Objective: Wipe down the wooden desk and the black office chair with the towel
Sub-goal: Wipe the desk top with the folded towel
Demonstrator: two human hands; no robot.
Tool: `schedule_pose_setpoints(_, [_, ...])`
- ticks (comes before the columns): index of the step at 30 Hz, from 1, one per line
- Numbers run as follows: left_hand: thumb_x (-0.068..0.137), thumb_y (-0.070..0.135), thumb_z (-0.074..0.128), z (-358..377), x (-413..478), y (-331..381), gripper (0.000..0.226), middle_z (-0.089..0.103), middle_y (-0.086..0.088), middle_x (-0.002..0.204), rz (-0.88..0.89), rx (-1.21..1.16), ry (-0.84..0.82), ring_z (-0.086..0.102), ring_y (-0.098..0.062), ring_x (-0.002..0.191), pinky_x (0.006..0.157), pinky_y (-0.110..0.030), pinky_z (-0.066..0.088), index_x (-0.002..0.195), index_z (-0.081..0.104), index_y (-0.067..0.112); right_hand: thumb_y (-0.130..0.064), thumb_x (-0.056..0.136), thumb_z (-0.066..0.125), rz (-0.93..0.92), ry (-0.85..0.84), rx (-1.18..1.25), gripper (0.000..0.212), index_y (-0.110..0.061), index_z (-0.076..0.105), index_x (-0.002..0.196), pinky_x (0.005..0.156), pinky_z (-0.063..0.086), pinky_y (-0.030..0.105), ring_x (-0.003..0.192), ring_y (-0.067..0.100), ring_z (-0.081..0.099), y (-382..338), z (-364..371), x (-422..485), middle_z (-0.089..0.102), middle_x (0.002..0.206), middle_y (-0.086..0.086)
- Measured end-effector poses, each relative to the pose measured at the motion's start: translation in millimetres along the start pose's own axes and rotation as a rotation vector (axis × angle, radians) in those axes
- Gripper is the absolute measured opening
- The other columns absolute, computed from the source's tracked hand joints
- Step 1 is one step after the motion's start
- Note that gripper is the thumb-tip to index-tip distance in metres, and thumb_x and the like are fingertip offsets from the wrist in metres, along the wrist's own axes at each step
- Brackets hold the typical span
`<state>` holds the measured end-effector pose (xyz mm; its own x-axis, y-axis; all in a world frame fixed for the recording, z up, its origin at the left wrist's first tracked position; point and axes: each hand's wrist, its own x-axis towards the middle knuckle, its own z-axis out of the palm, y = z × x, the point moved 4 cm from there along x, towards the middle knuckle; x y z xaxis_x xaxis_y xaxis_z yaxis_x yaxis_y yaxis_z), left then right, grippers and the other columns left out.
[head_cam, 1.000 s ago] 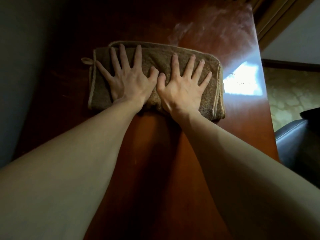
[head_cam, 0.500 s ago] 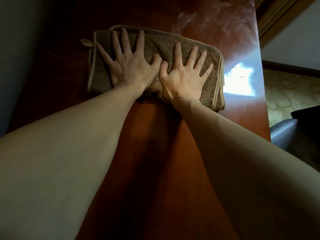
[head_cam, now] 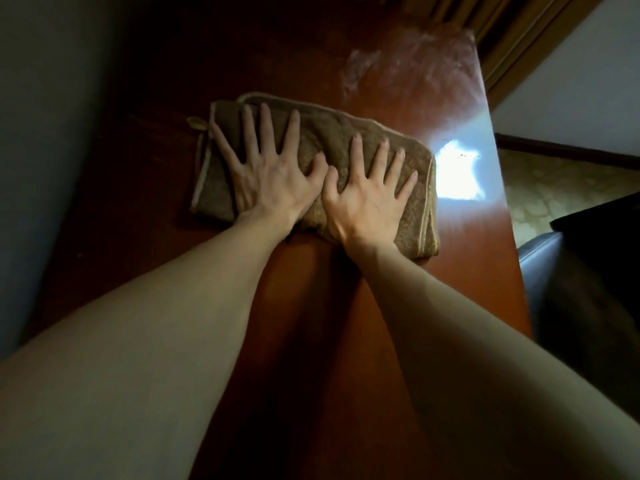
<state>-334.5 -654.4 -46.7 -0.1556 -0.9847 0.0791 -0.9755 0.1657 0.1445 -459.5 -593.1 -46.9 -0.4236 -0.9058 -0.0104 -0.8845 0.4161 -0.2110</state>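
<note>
under both flat hands (head_cam: 273,183), folded towel (head_cam: 346,140), on desk (head_cam: 346,306)

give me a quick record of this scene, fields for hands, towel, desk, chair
left hand: flat on towel, fingers spread
right hand: flat on towel, fingers spread, beside the left
towel: brown, folded, lying on desk
desk: reddish wood, pale streaks beyond the towel, glare patch near right edge
chair: dark, partly in view right of desk, untouched
</note>
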Motion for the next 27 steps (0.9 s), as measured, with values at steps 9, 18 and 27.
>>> schedule_pose_setpoints(9, [0.092, 0.069, 0.011, -10.0, -95.6, -22.2, 0.080, 0.007, -0.013, 0.171, 0.028, -0.030, -0.007, -0.003, -0.032, 0.158, 0.121, -0.068, -0.008, 0.164, 0.013, 0.032, -0.062, 0.098, 0.017, 0.000, 0.007, -0.027, 0.071, -0.034, 0.006, 0.163, 0.123, -0.008, 0.059, 0.157, 0.031, -0.009, 4.7, 3.0, -97.7, 0.002, 0.171, 0.009])
schedule_pose_setpoints(18, [0.092, 0.070, 0.005, -20.6, -215.7, -48.8, 0.081, 0.002, -0.010, 0.172, 0.013, -0.031, -0.022, -0.004, -0.030, 0.159, 0.122, -0.066, -0.004, 0.164, 0.007, 0.034, -0.061, 0.100, 0.016, -0.039, -0.031, -0.031, 0.070, -0.033, 0.003, 0.163, 0.123, -0.005, 0.061, 0.156, 0.031, -0.013, 13.9, 6.3, -217.6, -0.002, 0.171, 0.009])
schedule_pose_setpoints(27, [0.094, 0.071, 0.010, -33.5, -309.2, -106.2, 0.076, 0.005, -0.008, 0.172, -0.016, -0.018, -0.021, 0.001, -0.028, 0.159, 0.122, -0.066, -0.004, 0.162, 0.004, 0.040, -0.062, 0.097, 0.014, -0.073, -0.048, -0.026, 0.074, -0.030, 0.001, 0.163, 0.123, -0.009, 0.060, 0.156, 0.032, -0.015, -13.2, 12.2, -321.3, -0.005, 0.170, 0.011])
